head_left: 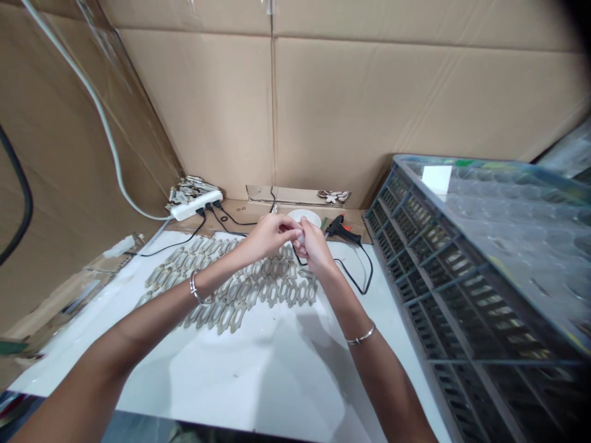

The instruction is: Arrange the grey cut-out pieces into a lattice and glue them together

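Note:
Both my hands meet above the far middle of the white table [258, 363]. My left hand [268, 237] pinches a small pale object [300, 237] with its fingertips. My right hand [314, 249] is curled round the same object from the other side; I cannot make out what it is. Below the hands lies a spread of several small wooden cut-out pieces [231, 286] in rows. A black glue gun [341, 231] with an orange trigger lies just right of the hands, its black cord [362, 277] looping over the table.
A white power strip [194, 206] with black plugs lies at the back left, next to a pile of wooden pieces [189, 184]. A white round dish [305, 216] sits behind the hands. A large grey plastic crate [462, 289] fills the right side. Cardboard walls surround the table.

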Tool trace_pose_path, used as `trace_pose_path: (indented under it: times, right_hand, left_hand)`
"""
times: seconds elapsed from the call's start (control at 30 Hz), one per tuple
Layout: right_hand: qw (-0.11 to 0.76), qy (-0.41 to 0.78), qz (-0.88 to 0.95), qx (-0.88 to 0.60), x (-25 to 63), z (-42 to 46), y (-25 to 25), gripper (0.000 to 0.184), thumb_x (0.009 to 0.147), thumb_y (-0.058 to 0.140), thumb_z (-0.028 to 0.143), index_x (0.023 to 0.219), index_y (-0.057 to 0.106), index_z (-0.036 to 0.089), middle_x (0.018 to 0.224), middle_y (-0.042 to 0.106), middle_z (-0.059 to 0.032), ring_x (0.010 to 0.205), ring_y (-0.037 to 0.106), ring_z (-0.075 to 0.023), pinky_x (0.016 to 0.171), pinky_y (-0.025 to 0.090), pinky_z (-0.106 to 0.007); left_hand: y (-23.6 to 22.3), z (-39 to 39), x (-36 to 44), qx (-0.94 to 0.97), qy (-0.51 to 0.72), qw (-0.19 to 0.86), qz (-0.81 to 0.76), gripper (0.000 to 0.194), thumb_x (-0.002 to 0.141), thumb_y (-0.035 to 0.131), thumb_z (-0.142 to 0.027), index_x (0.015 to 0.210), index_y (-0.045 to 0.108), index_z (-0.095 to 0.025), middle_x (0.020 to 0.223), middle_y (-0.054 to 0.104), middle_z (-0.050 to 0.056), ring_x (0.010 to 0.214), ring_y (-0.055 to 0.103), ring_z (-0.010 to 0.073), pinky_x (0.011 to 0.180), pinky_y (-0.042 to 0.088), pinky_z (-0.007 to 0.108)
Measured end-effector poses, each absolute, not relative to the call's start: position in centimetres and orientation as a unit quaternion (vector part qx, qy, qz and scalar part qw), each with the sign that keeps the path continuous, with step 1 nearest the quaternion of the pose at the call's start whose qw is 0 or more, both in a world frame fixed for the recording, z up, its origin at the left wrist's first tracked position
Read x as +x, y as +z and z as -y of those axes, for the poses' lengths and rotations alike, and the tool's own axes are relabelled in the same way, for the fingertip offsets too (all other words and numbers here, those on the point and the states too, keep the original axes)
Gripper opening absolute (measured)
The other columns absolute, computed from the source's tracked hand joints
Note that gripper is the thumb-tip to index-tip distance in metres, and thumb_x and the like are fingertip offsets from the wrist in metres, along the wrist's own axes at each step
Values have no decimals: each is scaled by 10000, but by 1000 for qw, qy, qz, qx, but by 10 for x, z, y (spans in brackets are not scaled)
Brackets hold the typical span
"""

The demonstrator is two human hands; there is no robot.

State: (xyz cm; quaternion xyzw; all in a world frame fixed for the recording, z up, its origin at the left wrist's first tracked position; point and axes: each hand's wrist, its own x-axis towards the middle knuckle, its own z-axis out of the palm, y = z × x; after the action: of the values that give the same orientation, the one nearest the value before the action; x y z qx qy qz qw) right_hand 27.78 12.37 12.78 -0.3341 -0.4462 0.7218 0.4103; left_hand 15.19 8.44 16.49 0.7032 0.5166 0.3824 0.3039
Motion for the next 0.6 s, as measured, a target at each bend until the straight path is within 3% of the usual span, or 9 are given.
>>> trace_pose_path:
  times: [0.37,0.6]
  right_hand:
    - [415,722,480,-276,272,-117,125,366,861,549,566,845,460,211,484,481,78,315,254,-32,325,138,-154]
    - [429,716,485,-261,270,-116,122,368,817,607,553,850,445,223,519,466,97,327,233,-22,333,132,-157]
  left_hand:
    - [148,-86,135,627,492,359,-485,202,784,709,-211,950,677,-101,752,732,69,666,707,165,667,560,268]
    - [148,-86,133,592,537,353,-486,229,729,765,-252,867,641,-117,735,713,44,650,696,154,665,570,271]
